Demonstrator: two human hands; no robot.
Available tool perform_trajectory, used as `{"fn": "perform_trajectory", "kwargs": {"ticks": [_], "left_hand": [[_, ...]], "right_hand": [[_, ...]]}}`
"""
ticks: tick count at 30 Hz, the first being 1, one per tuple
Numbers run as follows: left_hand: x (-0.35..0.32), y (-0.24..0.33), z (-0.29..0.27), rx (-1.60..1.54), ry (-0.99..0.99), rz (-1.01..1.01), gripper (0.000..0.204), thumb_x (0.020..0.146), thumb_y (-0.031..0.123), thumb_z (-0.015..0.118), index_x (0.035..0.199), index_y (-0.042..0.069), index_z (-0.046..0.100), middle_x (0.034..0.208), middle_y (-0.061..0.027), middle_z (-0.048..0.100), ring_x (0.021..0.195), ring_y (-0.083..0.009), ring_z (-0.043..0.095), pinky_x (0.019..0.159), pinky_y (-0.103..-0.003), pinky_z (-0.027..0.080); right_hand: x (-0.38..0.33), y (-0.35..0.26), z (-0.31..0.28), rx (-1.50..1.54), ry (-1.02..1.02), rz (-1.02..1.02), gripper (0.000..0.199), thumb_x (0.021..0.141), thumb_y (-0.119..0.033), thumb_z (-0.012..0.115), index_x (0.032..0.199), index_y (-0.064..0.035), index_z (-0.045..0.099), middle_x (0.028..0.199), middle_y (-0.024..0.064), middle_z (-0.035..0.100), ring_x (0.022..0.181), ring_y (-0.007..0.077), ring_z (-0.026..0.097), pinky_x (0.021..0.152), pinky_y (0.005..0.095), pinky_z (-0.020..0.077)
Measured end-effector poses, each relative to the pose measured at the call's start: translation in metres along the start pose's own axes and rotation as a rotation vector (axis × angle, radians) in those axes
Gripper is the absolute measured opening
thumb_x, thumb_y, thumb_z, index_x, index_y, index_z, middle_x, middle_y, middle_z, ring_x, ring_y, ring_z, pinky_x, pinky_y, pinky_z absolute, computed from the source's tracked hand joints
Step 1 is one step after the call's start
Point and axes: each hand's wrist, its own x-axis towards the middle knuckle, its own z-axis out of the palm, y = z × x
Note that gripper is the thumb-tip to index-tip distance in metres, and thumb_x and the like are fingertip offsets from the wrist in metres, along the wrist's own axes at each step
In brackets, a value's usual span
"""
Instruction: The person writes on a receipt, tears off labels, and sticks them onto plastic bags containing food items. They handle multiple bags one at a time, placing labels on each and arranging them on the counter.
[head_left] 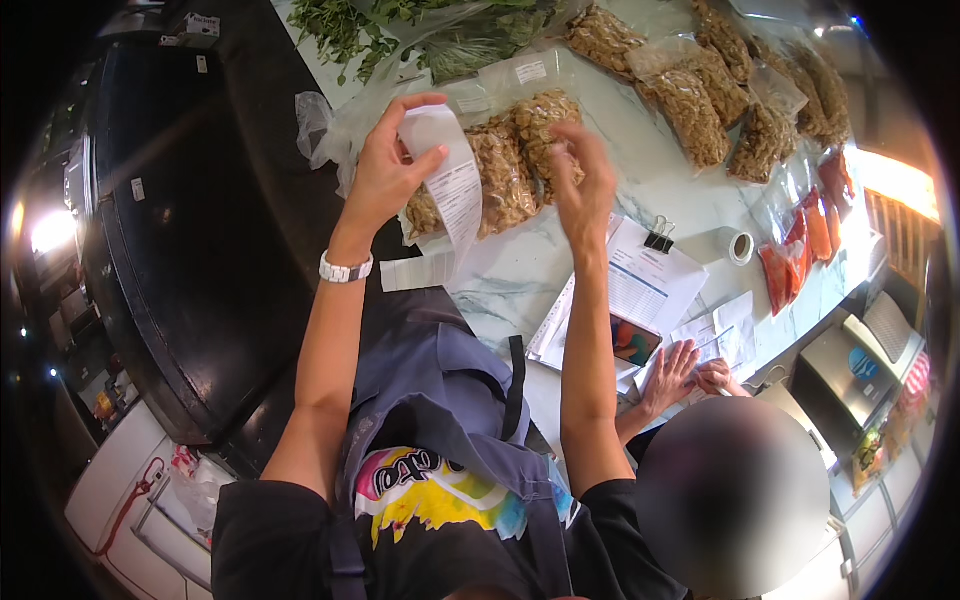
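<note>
My left hand (395, 165) is closed on a long curling strip of white printed labels (455, 195), pinched between thumb and fingers. The strip's lower end bends over near the table's front edge, close to my apron. To the right, my right hand (585, 185) is raised with its fingers bent and apart, slightly blurred; nothing shows in it. Beneath and between both hands lie clear bags of brown dried pieces (505, 165). One bag behind them carries a small white label (530, 72).
Leafy greens (345, 35) in plastic lie at the far left. More brown-filled bags (690, 110) and red-filled bags (790, 260) stretch along the right. A clipboard (640, 270), a tape roll (737, 246) and a phone (634, 342) sit near another person's hands (670, 380).
</note>
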Motion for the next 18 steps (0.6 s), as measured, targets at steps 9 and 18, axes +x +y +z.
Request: {"fn": "perform_trajectory", "kwargs": {"ticks": [9, 18], "left_hand": [[0.016, 0.013, 0.007, -0.115, -0.100, -0.001, 0.050, 0.083, 0.001, 0.063, 0.130, 0.006, 0.048, 0.111, -0.0044, 0.057, 0.101, -0.0116, 0.056, 0.087, -0.027, 0.046], [0.010, -0.006, 0.013, 0.043, -0.083, -0.070, 0.030, 0.084, 0.008, 0.067, 0.113, 0.005, 0.061, 0.101, -0.0003, 0.061, 0.089, -0.0062, 0.056, 0.078, -0.022, 0.046]], "right_hand": [[-0.020, -0.056, 0.032, 0.365, -0.071, 0.131, 0.024, 0.079, -0.002, 0.069, 0.102, -0.0034, 0.066, 0.090, 0.0089, 0.067, 0.082, 0.0187, 0.065, 0.078, 0.0296, 0.0508], [-0.028, -0.051, 0.035, 0.046, 0.026, -0.142, 0.022, 0.073, -0.005, 0.072, 0.094, -0.0100, 0.068, 0.082, 0.0045, 0.067, 0.076, 0.0197, 0.064, 0.080, 0.0322, 0.0468]]}}
